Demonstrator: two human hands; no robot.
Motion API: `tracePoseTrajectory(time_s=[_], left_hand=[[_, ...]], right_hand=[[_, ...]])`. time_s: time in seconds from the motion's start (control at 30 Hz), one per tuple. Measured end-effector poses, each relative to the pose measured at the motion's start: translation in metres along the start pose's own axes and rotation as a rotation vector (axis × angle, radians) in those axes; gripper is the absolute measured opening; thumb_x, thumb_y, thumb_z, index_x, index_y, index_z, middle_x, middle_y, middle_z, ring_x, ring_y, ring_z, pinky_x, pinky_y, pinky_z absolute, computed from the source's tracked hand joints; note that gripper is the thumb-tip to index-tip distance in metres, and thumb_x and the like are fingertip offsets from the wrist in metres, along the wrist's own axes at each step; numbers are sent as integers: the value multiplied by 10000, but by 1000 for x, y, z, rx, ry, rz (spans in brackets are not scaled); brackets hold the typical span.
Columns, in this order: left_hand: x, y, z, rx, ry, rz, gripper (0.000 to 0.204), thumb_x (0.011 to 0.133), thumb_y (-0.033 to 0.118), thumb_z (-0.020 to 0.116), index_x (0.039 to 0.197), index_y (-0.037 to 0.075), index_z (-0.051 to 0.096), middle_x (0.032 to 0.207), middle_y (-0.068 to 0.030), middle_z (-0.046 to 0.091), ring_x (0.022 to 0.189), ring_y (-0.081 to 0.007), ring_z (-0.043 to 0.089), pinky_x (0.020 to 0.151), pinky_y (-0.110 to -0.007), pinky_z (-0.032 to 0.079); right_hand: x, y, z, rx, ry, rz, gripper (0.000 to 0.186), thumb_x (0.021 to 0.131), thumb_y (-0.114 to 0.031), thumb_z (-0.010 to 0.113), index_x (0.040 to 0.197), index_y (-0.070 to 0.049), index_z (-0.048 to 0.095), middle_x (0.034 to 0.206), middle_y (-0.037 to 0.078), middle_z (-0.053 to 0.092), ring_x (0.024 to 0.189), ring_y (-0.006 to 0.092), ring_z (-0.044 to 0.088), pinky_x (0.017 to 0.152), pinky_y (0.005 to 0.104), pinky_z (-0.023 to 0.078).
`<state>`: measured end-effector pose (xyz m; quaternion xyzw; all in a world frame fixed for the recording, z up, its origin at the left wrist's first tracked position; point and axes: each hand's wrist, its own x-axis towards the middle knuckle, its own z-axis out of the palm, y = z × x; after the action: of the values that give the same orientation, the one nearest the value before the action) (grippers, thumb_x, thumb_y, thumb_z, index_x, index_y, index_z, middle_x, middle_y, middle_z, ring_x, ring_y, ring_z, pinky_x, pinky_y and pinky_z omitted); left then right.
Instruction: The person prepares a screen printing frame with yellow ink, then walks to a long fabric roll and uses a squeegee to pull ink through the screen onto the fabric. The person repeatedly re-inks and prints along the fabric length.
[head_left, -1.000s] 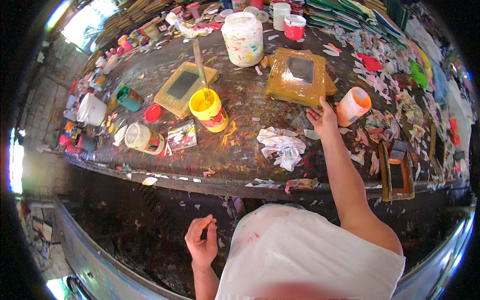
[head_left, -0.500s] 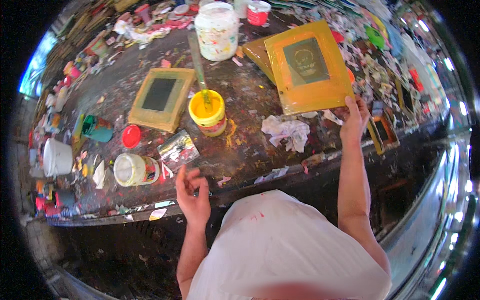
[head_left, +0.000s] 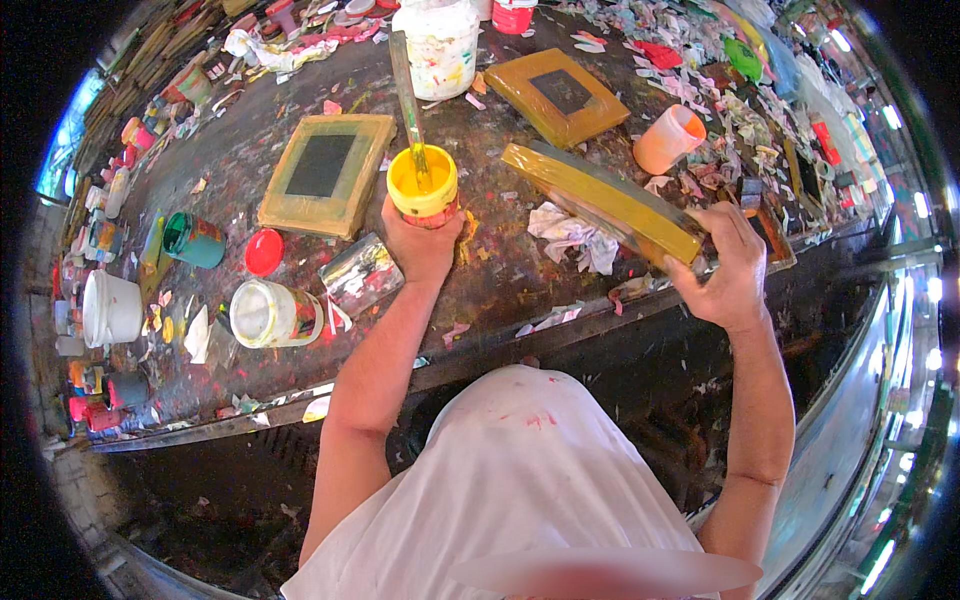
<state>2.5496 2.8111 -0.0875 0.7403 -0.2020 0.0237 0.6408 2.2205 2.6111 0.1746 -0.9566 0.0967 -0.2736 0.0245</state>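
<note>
My left hand (head_left: 424,250) is wrapped round the near side of a yellow paint tub (head_left: 423,190), covering its lower part. A paint-smeared stick (head_left: 408,100) stands in the yellow paint and leans up and away. My right hand (head_left: 728,262) grips one end of a yellow-brown screen-printing frame (head_left: 610,207), thumb below and fingers above. The frame is tipped up so its long edge faces me and its mesh is mostly hidden. Beneath it, on the table, lies a crumpled white rag (head_left: 572,238).
Two other screen frames lie flat, one at left (head_left: 325,175) and one at far right (head_left: 557,97). A big white bucket (head_left: 437,50) stands behind the tub. An orange cup (head_left: 668,140), a white jar (head_left: 275,313), a red lid (head_left: 263,252) and a green jar (head_left: 195,242) are around.
My left hand has reached forward from the table edge and closed on the paint tub. My right hand has tilted the screen frame from face-on to edge-on and lowered it, uncovering the orange cup.
</note>
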Motion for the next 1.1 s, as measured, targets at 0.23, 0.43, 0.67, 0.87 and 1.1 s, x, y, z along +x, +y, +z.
tracePoseTrajectory(time_s=[0.23, 0.43, 0.67, 0.87, 1.1], left_hand=[[18, 7, -36, -65, -74, -3, 943, 769, 174, 1109, 1506, -2, 547, 1401, -136, 736, 1284, -268, 745, 1142, -420, 589], [12, 41, -81, -361, -138, -16, 984, 748, 67, 1106, 1542, -21, 531, 1473, -146, 732, 1336, -245, 741, 1188, -422, 584], [-25, 87, -140, -106, -238, 77, 928, 757, -29, 1033, 1555, -22, 560, 1482, -139, 746, 1341, -244, 751, 1206, -428, 583], [-71, 100, -159, 57, -195, 84, 1006, 703, 63, 1061, 1568, -19, 554, 1475, -152, 740, 1352, -285, 744, 1224, -453, 557], [-110, 113, -148, -65, -132, 16, 869, 757, -7, 997, 1537, -17, 613, 1444, -128, 764, 1310, -240, 760, 1196, -430, 578]], right_hand=[[-29, -73, 36, -112, -139, -318, 521, 743, -277, 945, 1190, -84, 759, 997, 81, 715, 864, 300, 737, 770, 457, 621], [-63, -133, 113, -140, -190, -473, 289, 945, -267, 761, 1165, -86, 808, 998, 32, 669, 929, 244, 693, 819, 436, 566], [-72, -156, 153, 14, -254, -362, 272, 954, -284, 788, 1124, -74, 808, 1053, 68, 712, 1024, 298, 714, 979, 480, 556], [-32, -89, 114, 344, -20, -102, 248, 918, -112, 913, 1136, -53, 811, 1117, 149, 818, 1040, 370, 808, 930, 511, 662], [-23, 31, 87, 201, -80, 80, 271, 983, -156, 854, 1233, -62, 805, 1149, 185, 800, 1117, 432, 780, 984, 538, 626]])
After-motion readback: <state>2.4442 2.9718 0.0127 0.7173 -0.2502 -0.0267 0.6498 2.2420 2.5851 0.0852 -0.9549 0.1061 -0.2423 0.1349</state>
